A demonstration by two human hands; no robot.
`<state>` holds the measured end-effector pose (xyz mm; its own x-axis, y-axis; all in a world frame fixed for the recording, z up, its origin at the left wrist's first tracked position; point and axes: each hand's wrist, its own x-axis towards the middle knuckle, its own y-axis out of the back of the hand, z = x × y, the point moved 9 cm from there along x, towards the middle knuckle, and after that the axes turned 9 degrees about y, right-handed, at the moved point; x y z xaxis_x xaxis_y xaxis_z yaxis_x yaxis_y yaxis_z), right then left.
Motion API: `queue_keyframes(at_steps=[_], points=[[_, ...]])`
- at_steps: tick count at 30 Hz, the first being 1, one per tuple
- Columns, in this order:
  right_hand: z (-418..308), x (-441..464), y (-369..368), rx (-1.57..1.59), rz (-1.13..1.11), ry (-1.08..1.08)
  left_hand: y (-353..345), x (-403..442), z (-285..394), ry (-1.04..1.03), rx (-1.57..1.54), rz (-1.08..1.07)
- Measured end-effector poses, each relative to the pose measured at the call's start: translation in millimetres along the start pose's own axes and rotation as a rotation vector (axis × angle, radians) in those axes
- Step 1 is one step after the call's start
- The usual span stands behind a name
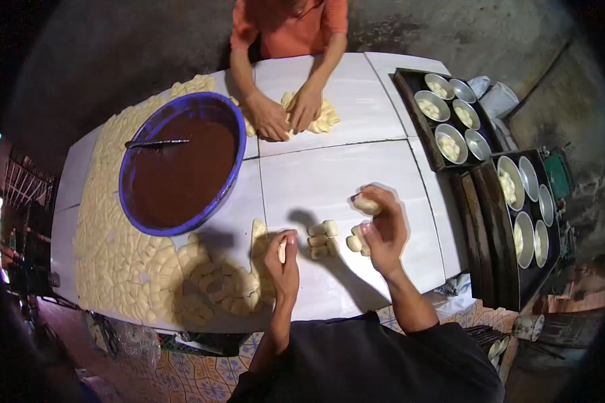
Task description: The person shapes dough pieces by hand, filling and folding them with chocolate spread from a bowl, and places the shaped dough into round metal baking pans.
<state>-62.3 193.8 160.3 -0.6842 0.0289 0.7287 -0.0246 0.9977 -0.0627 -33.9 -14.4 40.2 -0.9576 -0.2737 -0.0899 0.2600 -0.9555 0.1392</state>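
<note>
My left hand [285, 269] is closed, with a small piece of pale dough [281, 251] between thumb and fingers, just above the white table. My right hand [390, 235] curls its fingers round another dough ball [367, 204], its thumb apart lower down. A short stack of small dough rolls [323, 239] sits on the table between my hands. More dough pieces [356, 243] lie by my right thumb, partly hidden by it. Many flattened dough pieces [148, 282] cover the table to the left of my left hand.
A blue basin [232, 176] of brown filling, with a dark utensil [158, 142] in it, stands left. Across the white table [349, 168], a co-worker's hands [288, 115] press on a dough heap [326, 119]. Dark trays [440, 161] with round tins [452, 144] stand at the right.
</note>
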Motion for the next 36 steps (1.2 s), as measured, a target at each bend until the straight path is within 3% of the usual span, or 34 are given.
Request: queue_keyframes(at_steps=[1,3,4,5,7,8,9,11,12,15,16,18,19,21,22,24,27,29,31,33,35,36], points=[[5.4,-17.5,-13.8,-0.028,-0.155,-0.101,-5.8,-4.0,2.3,-0.012,-0.001,-0.008],[-2.2,-49.9,-45.9,-0.236,-0.502,-0.179,-36.4,-16.2,-20.0,0.329,-0.91,-0.252],[4.0,-63.8,-49.6,-0.105,-0.487,-0.221,-45.8,-26.5,-10.8,0.426,-0.94,-0.363],[15.4,-78.4,-53.3,0.025,-0.478,-0.259,-42.0,-34.0,-16.8,0.516,-0.879,-0.274],[24.5,-79.9,-34.9,0.156,-0.085,-0.359,-40.8,-40.0,-8.5,0.457,-0.959,-0.342],[20.8,-79.7,-27.9,-0.035,-0.109,-0.351,-27.7,-42.6,-12.4,0.441,-0.952,-0.152],[14.9,-71.8,-20.8,-0.223,-0.132,-0.328,-22.1,-39.6,-10.9,0.428,-0.953,-0.14],[16.1,-74.8,-34.7,-0.168,-0.246,-0.361,12.1,-26.0,-4.7,0.232,-0.954,0.035],[22.2,-79.2,-38.2,-0.131,-0.248,-0.395,26.3,-10.0,-12.2,0.232,-0.954,0.036],[40.4,-99.6,-41.5,-0.088,-0.27,-0.468,95.4,53.8,-16.0,-0.069,-0.191,0.16],[49.0,-98.6,-43.4,-0.081,-0.284,-0.481,99.2,55.9,-0.8,-0.081,-0.199,0.168],[60.7,-103.7,-47.1,-0.014,-0.284,-0.506,97.9,43.1,39.5,-0.199,0.184,0.089],[64.4,-104.4,-48.4,-0.011,-0.284,-0.514,94.1,33.4,51.2,-0.197,0.191,0.093],[48.9,-94.8,-61.4,0.095,-0.21,-0.567,49.6,-3.0,79.4,-0.344,-0.374,-0.178],[41.1,-90.3,-67.3,0.191,-0.136,-0.616,27.8,-14.6,75.4,-0.252,-0.597,-0.244],[33.6,-88.0,-71.3,0.079,-0.169,-0.479,-15.2,-39.6,55.3,-0.086,-0.909,-0.341],[32.8,-86.9,-62.3,-0.045,-0.167,-0.483,-0.6,-42.1,35.6,-0.095,-0.387,-0.046],[12.9,-71.7,-63.5,-0.164,-0.266,-0.204,5.8,-42.3,21.9,-0.096,-0.421,-0.06],[29.4,-74.5,-64.1,-0.148,-0.363,-0.329,6.6,-42.4,16.3,-0.096,-0.451,-0.083],[46.1,-61.6,-59.6,-0.154,-0.367,-0.426,14.4,-43.1,10.7,-0.07,-0.28,0.071],[42.5,-56.0,-73.5,-0.002,-0.331,-0.387,7.2,-40.7,-13.2,0.191,-0.225,-0.004],[40.0,-65.0,-89.9,0.082,-0.427,-0.295,-5.1,-41.1,-25.6,0.346,-0.747,-0.116]])
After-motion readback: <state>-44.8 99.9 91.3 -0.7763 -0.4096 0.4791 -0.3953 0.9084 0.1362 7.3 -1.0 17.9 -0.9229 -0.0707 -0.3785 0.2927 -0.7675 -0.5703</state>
